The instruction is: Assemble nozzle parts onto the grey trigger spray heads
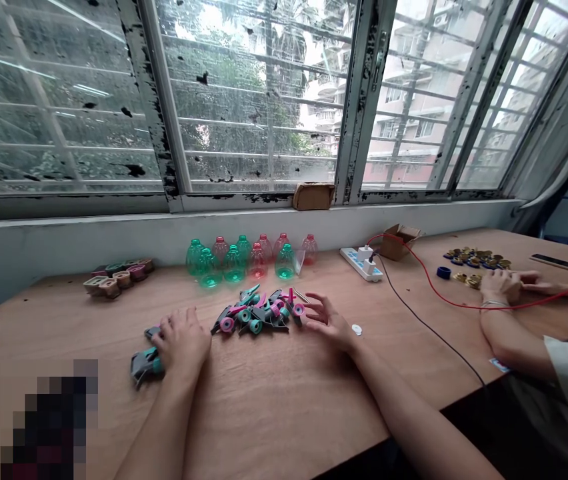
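My left hand [183, 341] is palm down at the left, its fingers curled over a grey spray trigger head [152, 333] that they partly hide. Right beside this hand lies another grey and teal trigger head [145, 365]. In the middle of the table is a heap of spray trigger heads [259, 312] in grey, teal and pink. At the heap's right edge my right hand [330, 325] is open, fingers spread, with nothing visible in it. Behind the heap stand several clear green bottles [235, 265] and red bottles [258, 261].
Stacked small parts [119, 277] sit at the back left. A power strip [363, 265] with a red cable [429, 283] and a black cable [427, 323] lies right of the bottles. A white disc [357, 329] is near my right wrist. Another person's hands [504, 285] work among gold parts.
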{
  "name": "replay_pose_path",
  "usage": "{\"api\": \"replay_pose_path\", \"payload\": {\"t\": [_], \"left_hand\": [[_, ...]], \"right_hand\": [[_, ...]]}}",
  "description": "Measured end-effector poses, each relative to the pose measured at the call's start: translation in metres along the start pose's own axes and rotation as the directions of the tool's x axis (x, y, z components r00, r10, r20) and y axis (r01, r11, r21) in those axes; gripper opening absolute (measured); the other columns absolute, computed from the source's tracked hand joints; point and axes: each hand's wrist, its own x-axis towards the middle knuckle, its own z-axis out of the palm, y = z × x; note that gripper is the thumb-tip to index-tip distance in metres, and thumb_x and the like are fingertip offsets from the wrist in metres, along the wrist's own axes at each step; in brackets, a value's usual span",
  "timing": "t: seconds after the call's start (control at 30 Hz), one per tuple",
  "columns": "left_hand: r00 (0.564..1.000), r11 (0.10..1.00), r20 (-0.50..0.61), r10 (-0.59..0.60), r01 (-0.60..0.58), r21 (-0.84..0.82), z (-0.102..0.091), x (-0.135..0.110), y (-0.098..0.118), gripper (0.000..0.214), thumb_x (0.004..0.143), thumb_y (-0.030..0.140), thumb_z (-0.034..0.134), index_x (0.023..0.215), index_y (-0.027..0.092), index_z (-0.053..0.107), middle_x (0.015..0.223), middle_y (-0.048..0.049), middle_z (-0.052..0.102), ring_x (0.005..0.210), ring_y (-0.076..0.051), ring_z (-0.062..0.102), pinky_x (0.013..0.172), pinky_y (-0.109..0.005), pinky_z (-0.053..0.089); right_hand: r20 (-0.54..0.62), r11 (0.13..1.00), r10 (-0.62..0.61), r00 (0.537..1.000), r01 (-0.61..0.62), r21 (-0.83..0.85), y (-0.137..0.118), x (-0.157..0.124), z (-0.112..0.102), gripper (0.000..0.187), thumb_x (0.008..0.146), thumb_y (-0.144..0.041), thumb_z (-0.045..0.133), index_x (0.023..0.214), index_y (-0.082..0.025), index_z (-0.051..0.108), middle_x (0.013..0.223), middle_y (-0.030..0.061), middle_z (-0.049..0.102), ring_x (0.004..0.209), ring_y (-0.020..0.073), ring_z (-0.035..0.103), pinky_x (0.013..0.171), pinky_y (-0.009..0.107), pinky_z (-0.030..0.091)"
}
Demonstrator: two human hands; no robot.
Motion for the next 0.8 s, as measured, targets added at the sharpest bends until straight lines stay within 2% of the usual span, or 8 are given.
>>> {"api": "replay_pose_path", "payload": {"t": [0.13,0.23,0.3,0.37,0.53,0.6,0.7,0.8], "left_hand": [[0.987,1.0,0.161,-0.025,0.025,0.005,0.004,0.005,-0.011,0.039,0.085,0.018,0.037,0.119,0.019,0.058,0.124,-0.0175,0.054,0.115,-0.034,0.046,0.085,-0.05,0.041],[0.966,0.998,0.253,0.049,-0.036,-0.055,0.005,0.009,-0.015,0.044,0.083,0.009,0.036,0.12,0.02,0.058,0.127,-0.0165,0.054,0.117,-0.031,0.046,0.085,-0.042,0.044],[0.957,0.994,0.274,0.093,-0.073,-0.082,0.005,0.011,-0.015,0.047,0.08,0.006,0.037,0.121,0.019,0.057,0.127,-0.0163,0.055,0.119,-0.029,0.046,0.086,-0.038,0.045],[0.949,0.992,0.296,0.105,-0.08,-0.096,0.003,0.011,-0.014,0.049,0.08,0.004,0.037,0.123,0.02,0.055,0.123,-0.0145,0.058,0.117,-0.029,0.048,0.084,-0.037,0.046],[0.937,0.989,0.333,0.109,-0.07,-0.127,-0.002,0.007,-0.01,0.039,0.085,0.011,0.035,0.112,0.022,0.061,0.113,-0.013,0.062,0.106,-0.029,0.057,0.073,-0.037,0.05],[0.948,0.987,0.298,0.11,-0.07,-0.142,-0.005,0.005,-0.008,0.039,0.086,0.012,0.034,0.112,0.023,0.061,0.115,-0.0128,0.06,0.103,-0.028,0.058,0.072,-0.036,0.051],[0.987,0.979,0.11,0.113,-0.091,-0.184,-0.013,0.004,-0.001,0.039,0.087,0.013,0.035,0.116,0.023,0.059,0.124,-0.013,0.055,0.107,-0.029,0.056,0.07,-0.037,0.052],[0.948,0.883,-0.15,0.282,-0.318,-0.344,-0.021,-0.001,0.011,0.032,0.09,0.02,0.038,0.116,0.023,0.058,0.127,-0.01,0.055,0.111,-0.026,0.055,0.077,-0.034,0.053]], "right_hand": [[-0.195,0.96,-0.063,0.979,0.006,-0.281,0.003,0.003,-0.011,0.049,0.078,-0.031,0.063,0.124,-0.024,0.046,0.125,0.009,0.051,0.1,0.0188,0.057,0.085,0.035,0.051],[-0.331,0.801,-0.081,0.94,-0.136,-0.583,0.002,0.004,-0.031,0.033,0.08,-0.027,0.056,0.112,-0.02,0.057,0.107,0.0082,0.06,0.086,0.0186,0.058,0.078,0.032,0.048],[-0.395,0.641,0.033,0.918,-0.322,-0.697,-0.001,0.001,-0.05,0.026,0.079,-0.022,0.053,0.102,-0.018,0.064,0.099,0.0085,0.063,0.089,0.0198,0.058,0.078,0.03,0.045],[-0.439,0.503,0.267,0.858,-0.513,-0.696,-0.003,-0.005,-0.07,0.023,0.077,-0.021,0.054,0.095,-0.017,0.068,0.094,0.0089,0.066,0.088,0.02,0.06,0.073,0.027,0.044],[-0.364,0.49,0.486,0.795,-0.592,-0.639,-0.003,-0.021,-0.098,0.015,0.064,-0.025,0.071,0.075,-0.016,0.072,0.075,0.0056,0.07,0.07,0.017,0.063,0.057,0.022,0.041],[-0.333,0.508,0.524,0.784,-0.602,-0.616,-0.002,-0.023,-0.101,0.017,0.058,-0.024,0.075,0.073,-0.016,0.072,0.074,0.0042,0.07,0.069,0.016,0.063,0.055,0.021,0.04],[-0.302,0.525,0.581,0.756,-0.632,-0.57,0.0,-0.024,-0.099,0.014,0.057,-0.019,0.074,0.07,-0.015,0.071,0.065,0.0028,0.069,0.059,0.0137,0.061,0.048,0.019,0.039],[-0.28,0.54,0.633,0.722,-0.671,-0.508,0.003,-0.025,-0.098,0.009,0.06,-0.017,0.071,0.069,-0.013,0.07,0.052,0.001,0.063,0.044,0.01,0.054,0.04,0.018,0.035]]}}
